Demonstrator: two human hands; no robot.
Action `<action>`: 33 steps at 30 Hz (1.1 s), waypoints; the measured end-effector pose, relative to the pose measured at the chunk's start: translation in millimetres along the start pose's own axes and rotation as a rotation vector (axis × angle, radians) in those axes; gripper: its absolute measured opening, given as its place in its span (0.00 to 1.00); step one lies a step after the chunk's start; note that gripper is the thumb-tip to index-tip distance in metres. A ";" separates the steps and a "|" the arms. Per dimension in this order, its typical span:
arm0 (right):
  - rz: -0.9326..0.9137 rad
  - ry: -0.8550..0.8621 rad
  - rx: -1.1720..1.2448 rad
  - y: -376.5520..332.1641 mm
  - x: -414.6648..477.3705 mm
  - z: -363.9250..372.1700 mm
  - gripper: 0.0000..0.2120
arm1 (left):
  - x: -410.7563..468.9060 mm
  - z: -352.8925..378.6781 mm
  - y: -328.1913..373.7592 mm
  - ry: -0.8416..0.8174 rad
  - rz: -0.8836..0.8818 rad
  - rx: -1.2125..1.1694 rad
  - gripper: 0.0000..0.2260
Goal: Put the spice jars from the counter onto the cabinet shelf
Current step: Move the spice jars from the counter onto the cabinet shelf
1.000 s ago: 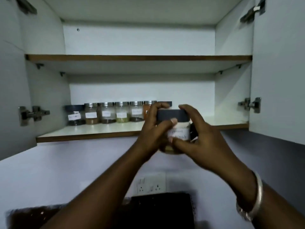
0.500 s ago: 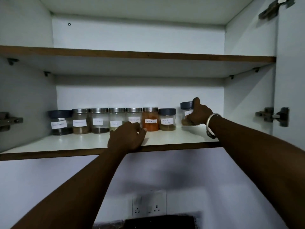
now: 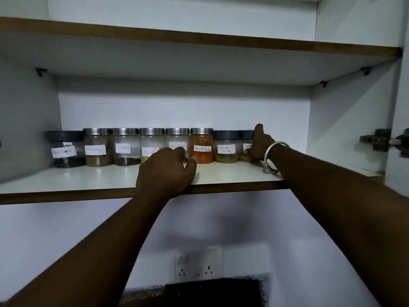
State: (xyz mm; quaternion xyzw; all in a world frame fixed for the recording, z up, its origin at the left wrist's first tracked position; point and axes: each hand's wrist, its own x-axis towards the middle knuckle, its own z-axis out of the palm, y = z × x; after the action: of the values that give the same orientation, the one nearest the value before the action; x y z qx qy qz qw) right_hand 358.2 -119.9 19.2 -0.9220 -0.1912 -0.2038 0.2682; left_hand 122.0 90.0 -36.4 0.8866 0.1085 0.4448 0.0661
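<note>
A row of several labelled spice jars stands along the back of the lower cabinet shelf point(image 3: 88, 180). The rightmost, a dark-lidded jar point(image 3: 245, 145), stands on the shelf against the coriander jar point(image 3: 226, 147), and my right hand point(image 3: 260, 142) is wrapped around its right side, thumb up. An orange chilli powder jar point(image 3: 201, 146) stands left of those. My left hand point(image 3: 166, 171) rests on the shelf's front edge, fingers curled, holding nothing, in front of the fennel and black pepper jars.
The upper shelf point(image 3: 199, 41) hangs close above. The cabinet's right wall point(image 3: 345, 129) and a door hinge point(image 3: 380, 142) lie right of my right hand. A wall socket point(image 3: 198, 264) and a dark object point(image 3: 212, 291) sit below.
Both hands held the dark-lidded jar below the shelf; my right hand then set it at the row's right end and pushed it against the coriander jar. My left hand dropped onto the shelf edge.
</note>
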 end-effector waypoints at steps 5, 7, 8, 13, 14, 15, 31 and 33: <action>0.062 -0.133 0.174 -2.3 -32.3 -14.2 0.68 | -4.2 -3.0 1.9 0.057 0.034 -0.014 0.15; 0.095 -0.209 0.131 -1.1 -50.6 -27.6 0.64 | -5.1 -5.8 1.7 0.048 0.037 -0.001 0.15; 0.087 -0.231 0.086 0.1 -62.8 -34.7 0.55 | -6.3 -7.1 2.7 0.035 0.042 0.004 0.15; -0.097 -0.208 -0.242 -5.2 -138.6 -44.4 0.16 | -16.4 -15.2 6.0 -0.064 0.072 -0.029 0.15; -0.162 -0.175 -0.307 -8.3 -156.4 -40.4 0.16 | -18.9 -18.5 5.4 -0.073 0.086 -0.016 0.17; -0.207 -0.116 -0.354 -8.9 -173.7 -35.8 0.16 | -23.9 -21.6 4.7 -0.071 0.104 0.004 0.18; -0.025 -0.519 -0.230 110.3 -517.2 155.2 0.16 | -389.8 88.1 65.9 -0.563 0.512 -0.311 0.15; 0.026 -0.789 -0.279 135.6 -564.7 181.0 0.22 | -449.0 100.8 70.9 -0.873 0.482 -0.261 0.19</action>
State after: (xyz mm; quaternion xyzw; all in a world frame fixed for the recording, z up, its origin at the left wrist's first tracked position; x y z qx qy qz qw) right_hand -6.3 -259.8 -447.3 -0.9591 -0.2383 0.1443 0.0493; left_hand -48.4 -93.4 -428.9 0.9738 -0.1933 0.0454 0.1109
